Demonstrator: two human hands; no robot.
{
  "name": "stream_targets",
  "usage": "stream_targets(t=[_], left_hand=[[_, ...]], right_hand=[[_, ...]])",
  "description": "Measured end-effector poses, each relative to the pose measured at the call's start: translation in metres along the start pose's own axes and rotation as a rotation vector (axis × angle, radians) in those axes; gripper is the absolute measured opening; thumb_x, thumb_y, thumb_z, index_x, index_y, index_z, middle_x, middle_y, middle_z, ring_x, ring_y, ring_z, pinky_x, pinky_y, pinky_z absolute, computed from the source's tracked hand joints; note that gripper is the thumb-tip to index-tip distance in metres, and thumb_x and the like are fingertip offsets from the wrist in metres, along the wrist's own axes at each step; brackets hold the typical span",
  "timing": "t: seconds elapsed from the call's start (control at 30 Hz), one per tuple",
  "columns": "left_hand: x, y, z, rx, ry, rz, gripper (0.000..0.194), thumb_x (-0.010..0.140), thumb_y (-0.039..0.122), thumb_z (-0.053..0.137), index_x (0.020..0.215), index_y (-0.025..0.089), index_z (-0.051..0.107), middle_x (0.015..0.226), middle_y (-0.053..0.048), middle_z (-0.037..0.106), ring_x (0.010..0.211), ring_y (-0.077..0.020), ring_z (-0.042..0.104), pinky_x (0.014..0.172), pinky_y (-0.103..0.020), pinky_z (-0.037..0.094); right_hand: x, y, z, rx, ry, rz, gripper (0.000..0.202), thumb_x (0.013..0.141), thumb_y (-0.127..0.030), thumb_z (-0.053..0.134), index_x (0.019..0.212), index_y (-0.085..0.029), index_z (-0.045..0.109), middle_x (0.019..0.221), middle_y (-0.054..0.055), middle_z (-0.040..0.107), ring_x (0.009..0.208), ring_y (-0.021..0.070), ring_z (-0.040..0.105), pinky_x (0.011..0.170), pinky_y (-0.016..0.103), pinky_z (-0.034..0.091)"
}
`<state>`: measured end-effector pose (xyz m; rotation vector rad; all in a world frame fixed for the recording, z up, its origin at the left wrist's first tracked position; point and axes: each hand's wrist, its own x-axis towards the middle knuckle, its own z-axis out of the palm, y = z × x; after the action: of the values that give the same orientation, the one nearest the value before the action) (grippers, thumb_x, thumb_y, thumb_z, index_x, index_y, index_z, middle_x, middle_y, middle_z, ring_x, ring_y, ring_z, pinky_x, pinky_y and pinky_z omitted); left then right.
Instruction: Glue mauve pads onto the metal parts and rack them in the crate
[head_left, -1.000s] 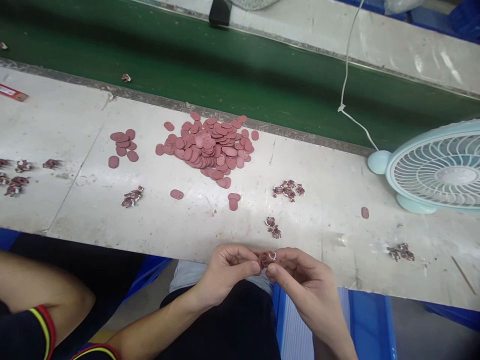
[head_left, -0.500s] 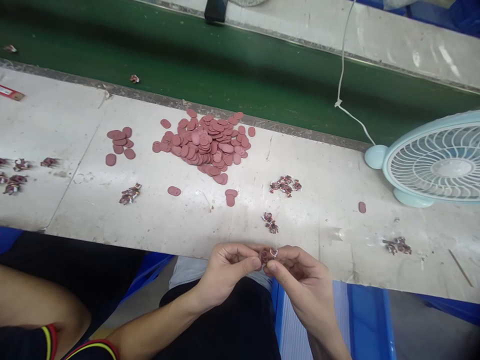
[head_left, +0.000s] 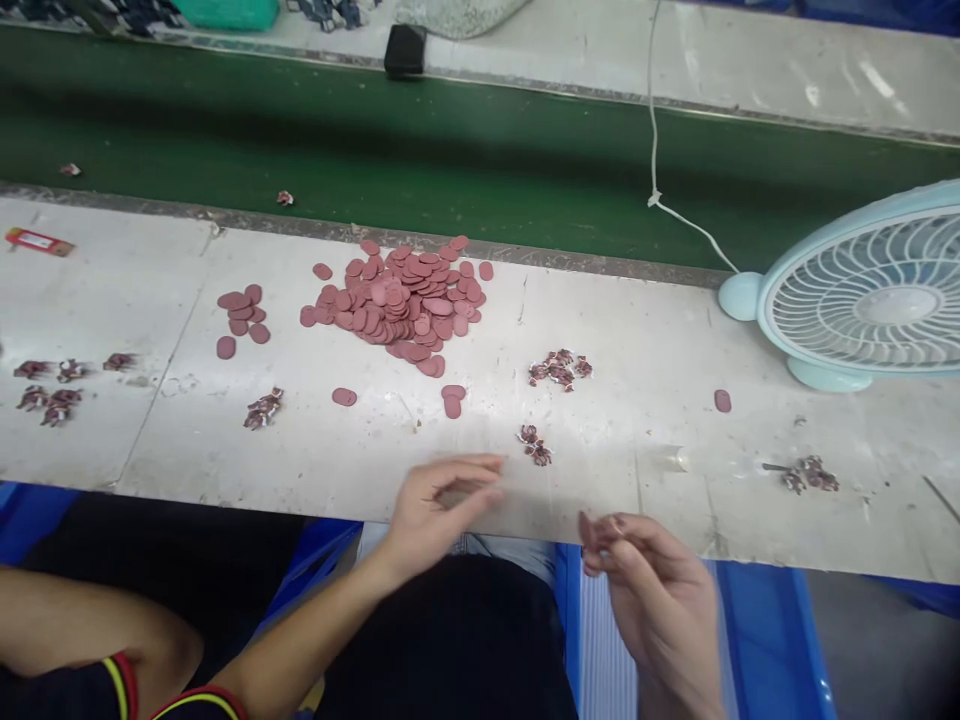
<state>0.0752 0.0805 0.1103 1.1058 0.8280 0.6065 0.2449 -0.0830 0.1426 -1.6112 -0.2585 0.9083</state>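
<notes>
My left hand (head_left: 442, 510) is over the table's front edge, its thumb and fingers apart with nothing between them. To its right, my right hand (head_left: 660, 590) pinches a small reddish-brown piece (head_left: 598, 538), partly hidden by the fingers. Beyond my left hand lies a large heap of flat, reddish oval discs (head_left: 405, 300). Two small clusters of dark brown and white pieces lie ahead of my hands, one nearer (head_left: 535, 446) and one farther (head_left: 561, 369). A few loose discs (head_left: 452, 400) sit in front of the heap.
A light blue fan (head_left: 892, 300) stands at the right, its white cord crossing the green belt (head_left: 480, 150). More brown clusters lie left (head_left: 52, 398) and right (head_left: 811, 474) on the white table (head_left: 337, 450). Another person's arm (head_left: 90, 620) is at lower left.
My hands have moved apart. The left one has let go and opened, while the right has moved right with the brown piece. The view has shifted slightly.
</notes>
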Motion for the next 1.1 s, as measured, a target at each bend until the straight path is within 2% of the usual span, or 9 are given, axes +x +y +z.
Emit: stream_targets(t=[0.1,0.23,0.37,0.5,0.6,0.7,0.8,0.97,1.1], left_hand=[[0.029,0.002,-0.031,0.498,0.076,0.294,0.02,0.078,0.023,0.076,0.097,0.027,0.079,0.117,-0.008,0.074,0.114,-0.0295,0.063,0.11,-0.043,0.041],[0.057,-0.003,-0.052,0.993,0.005,0.538,0.026,0.085,0.025,0.067,0.111,0.026,0.074,0.13,-0.008,0.068,0.119,-0.0309,0.059,0.106,-0.046,0.043],[0.06,-0.008,-0.053,1.098,-0.013,0.616,0.022,0.088,0.025,0.064,0.108,0.025,0.074,0.124,-0.007,0.07,0.113,-0.0288,0.062,0.103,-0.044,0.045],[0.057,-0.002,-0.047,1.171,0.014,0.633,0.024,0.088,0.025,0.065,0.11,0.025,0.072,0.123,-0.005,0.07,0.111,-0.0281,0.064,0.102,-0.044,0.046],[0.05,0.009,-0.042,1.051,0.1,0.586,0.024,0.086,0.025,0.068,0.109,0.025,0.073,0.121,-0.003,0.071,0.104,-0.0255,0.067,0.095,-0.042,0.053],[0.038,0.018,-0.038,0.724,0.176,0.447,0.021,0.083,0.023,0.071,0.104,0.025,0.074,0.113,-0.001,0.072,0.092,-0.0213,0.069,0.078,-0.037,0.059],[0.026,0.017,-0.04,0.398,0.159,0.257,0.016,0.082,0.023,0.071,0.098,0.024,0.076,0.108,-0.002,0.073,0.083,-0.02,0.07,0.065,-0.032,0.058],[0.017,0.001,-0.044,0.011,0.174,-0.052,0.016,0.078,0.026,0.076,0.092,0.02,0.077,0.106,-0.006,0.076,0.079,-0.0183,0.071,0.061,-0.024,0.057],[0.018,-0.001,-0.038,-0.134,0.122,-0.125,0.021,0.075,0.024,0.078,0.096,0.019,0.076,0.108,-0.007,0.077,0.081,-0.0173,0.072,0.064,-0.02,0.058]], right_hand=[[-0.017,0.007,-0.051,-0.03,0.255,-0.043,0.01,0.077,-0.04,0.076,0.079,-0.032,0.071,0.08,0.006,0.063,0.057,0.0163,0.059,0.056,0.041,0.053],[-0.039,0.017,-0.114,-0.083,0.492,-0.054,0.002,0.083,-0.035,0.071,0.082,-0.033,0.071,0.088,0.007,0.061,0.065,0.0161,0.061,0.062,0.043,0.049],[-0.04,0.037,-0.153,-0.157,0.514,-0.005,0.005,0.087,-0.034,0.067,0.09,-0.03,0.068,0.092,0.008,0.066,0.077,0.0194,0.068,0.071,0.041,0.051],[-0.018,0.071,-0.165,-0.253,0.443,0.117,0.022,0.089,-0.042,0.063,0.094,-0.02,0.066,0.098,0.013,0.071,0.085,0.021,0.071,0.082,0.039,0.055],[0.0,0.102,-0.166,-0.372,0.41,0.17,0.028,0.09,-0.042,0.061,0.097,-0.015,0.065,0.102,0.011,0.071,0.091,0.02,0.07,0.085,0.038,0.057],[0.011,0.13,-0.169,-0.527,0.425,0.199,0.026,0.093,-0.039,0.06,0.101,-0.014,0.065,0.099,0.005,0.07,0.09,0.0167,0.068,0.084,0.037,0.057],[0.019,0.152,-0.178,-0.675,0.474,0.226,0.025,0.094,-0.037,0.059,0.105,-0.016,0.065,0.102,0.004,0.068,0.093,0.0164,0.066,0.085,0.037,0.057],[0.033,0.171,-0.194,-0.839,0.536,0.225,0.027,0.094,-0.037,0.059,0.109,-0.015,0.064,0.108,0.006,0.067,0.097,0.0184,0.065,0.087,0.04,0.056],[0.043,0.173,-0.199,-0.88,0.536,0.18,0.029,0.094,-0.038,0.059,0.111,-0.015,0.063,0.111,0.007,0.066,0.099,0.0192,0.065,0.087,0.041,0.056]])
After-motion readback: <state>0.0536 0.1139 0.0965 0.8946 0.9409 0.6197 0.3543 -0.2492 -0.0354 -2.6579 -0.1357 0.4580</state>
